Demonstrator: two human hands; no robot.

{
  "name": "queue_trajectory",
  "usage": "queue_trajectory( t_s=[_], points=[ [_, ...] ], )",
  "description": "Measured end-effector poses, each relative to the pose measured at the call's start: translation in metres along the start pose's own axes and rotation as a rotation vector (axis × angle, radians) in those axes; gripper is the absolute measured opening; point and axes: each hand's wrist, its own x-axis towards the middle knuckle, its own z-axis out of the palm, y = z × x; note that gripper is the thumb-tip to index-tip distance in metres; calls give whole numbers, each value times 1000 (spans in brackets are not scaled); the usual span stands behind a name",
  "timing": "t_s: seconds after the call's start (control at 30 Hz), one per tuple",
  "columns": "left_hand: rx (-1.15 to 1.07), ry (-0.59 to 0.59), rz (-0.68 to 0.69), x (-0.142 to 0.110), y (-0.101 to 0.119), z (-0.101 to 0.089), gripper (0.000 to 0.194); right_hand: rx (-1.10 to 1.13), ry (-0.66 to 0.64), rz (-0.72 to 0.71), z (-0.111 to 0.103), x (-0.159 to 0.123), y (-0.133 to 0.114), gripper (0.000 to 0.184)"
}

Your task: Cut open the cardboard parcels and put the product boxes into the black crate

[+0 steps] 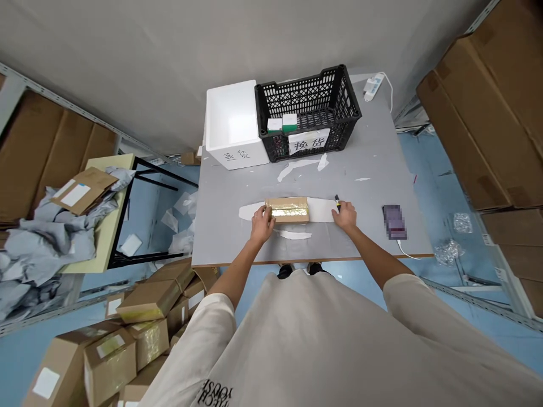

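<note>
l hand [262, 224] at l end of taped cardboard box [292, 217], fingers touching it; can't tell if it's gripping. r hand [345, 216] grasps a blk/yellow tool [338, 204], near r end of white strip [321, 210]. box lies on the strip, on grey table [237, 245] nr front edge, btwn the 2 hands. farther back: white foam box [240, 155] just beside blk crate [307, 90] w/ 2 small white/green boxes [289, 121] inside. phone [394, 222] on table's r side, cable [405, 251] attached.

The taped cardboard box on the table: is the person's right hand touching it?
No, the right hand holds a small tool apart from the box, which the left hand touches.
</note>
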Motion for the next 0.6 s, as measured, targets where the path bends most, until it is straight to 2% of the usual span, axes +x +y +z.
queue_trajectory(
  t_s=[0.13, 0.27, 0.43, 0.53, 0.6],
  points=[
    [-47, 32, 1, 5, -4, 7, 52, 301, -98, -277, -8, -9, -60, 43],
    [-106, 54, -9, 4, -5, 13, 55, 363, -155, -326, -12, -23, -104, 44],
    [-300, 109, 1, -3, -11, 18, 67, 462, -112, -238, -20, -30, -120, 42],
    [-396, 104, -46, -8, -19, 20, 61, 538, -58, -195, -24, -25, -128, 43],
    [-395, 91, -22, -10, -23, 22, 55, 514, -52, -252, -24, -19, -134, 43]
  ],
)
